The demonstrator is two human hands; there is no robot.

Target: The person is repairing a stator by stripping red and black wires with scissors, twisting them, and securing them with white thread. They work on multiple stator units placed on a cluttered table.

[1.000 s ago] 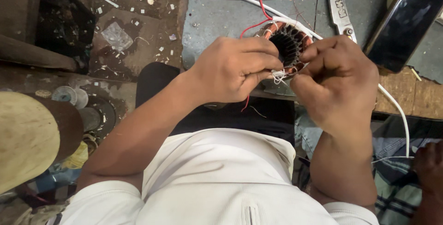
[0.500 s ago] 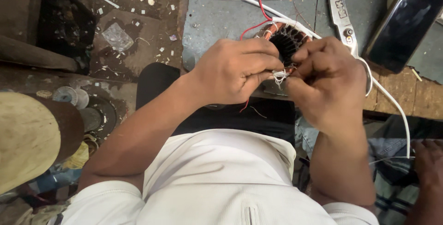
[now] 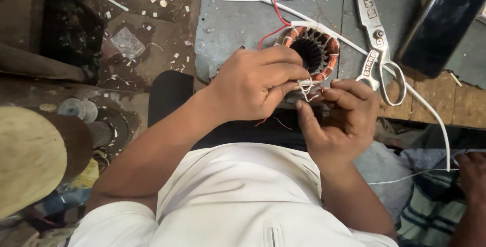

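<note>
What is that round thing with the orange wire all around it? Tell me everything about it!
It is a round motor stator: a dark metal ring with teeth pointing into an open middle, wrapped in shiny copper-coloured wire coils. It rests on the grey worktop, at its near edge. A red wire runs away from it, and white sleeving curves over its rim. The left hand covers its near side while both hands pinch thin white thread at its edge.

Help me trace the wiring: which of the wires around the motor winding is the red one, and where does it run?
The thin red wire coming down the grey bench top to the winding. The others there are white.
</note>
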